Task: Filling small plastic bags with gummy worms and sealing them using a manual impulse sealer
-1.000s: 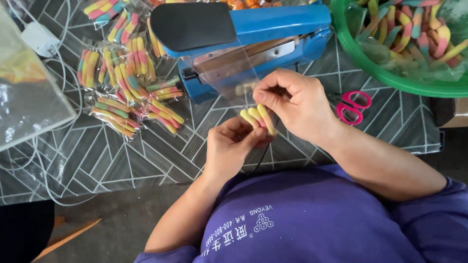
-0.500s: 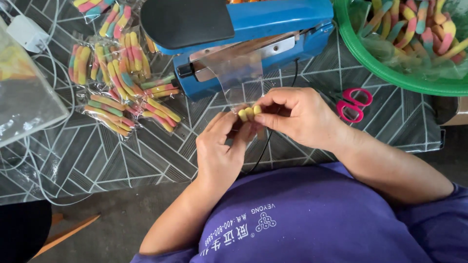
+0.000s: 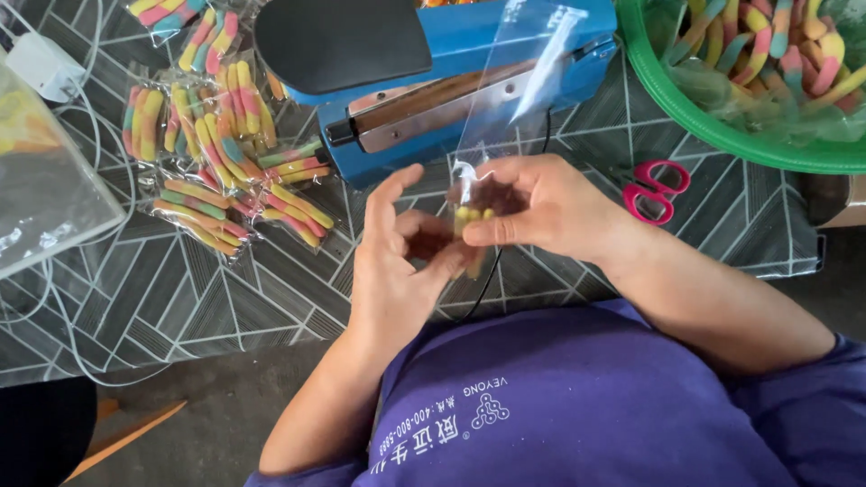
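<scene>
Your hands meet over near table edge (image 3: 271, 307); left hand (image 3: 397, 261) and right hand (image 3: 541, 212) almost touching, clear bag (image 3: 505, 99) rising between them. Just ahead of your hands, blue sealer (image 3: 433, 72) blocks way forward. Left of your left hand: bare strip of table, then pile of packed candy bags (image 3: 216, 153). Right of your right hand: pink scissors (image 3: 657, 191) close by, green basin (image 3: 722, 126) beyond. Black cord (image 3: 487, 280) runs under your hands.

Glossy clear plastic bag (image 3: 514, 86), matt blue sealer (image 3: 505, 36) with bare metal bar (image 3: 433, 113), smooth green plastic basin (image 3: 686, 117).
</scene>
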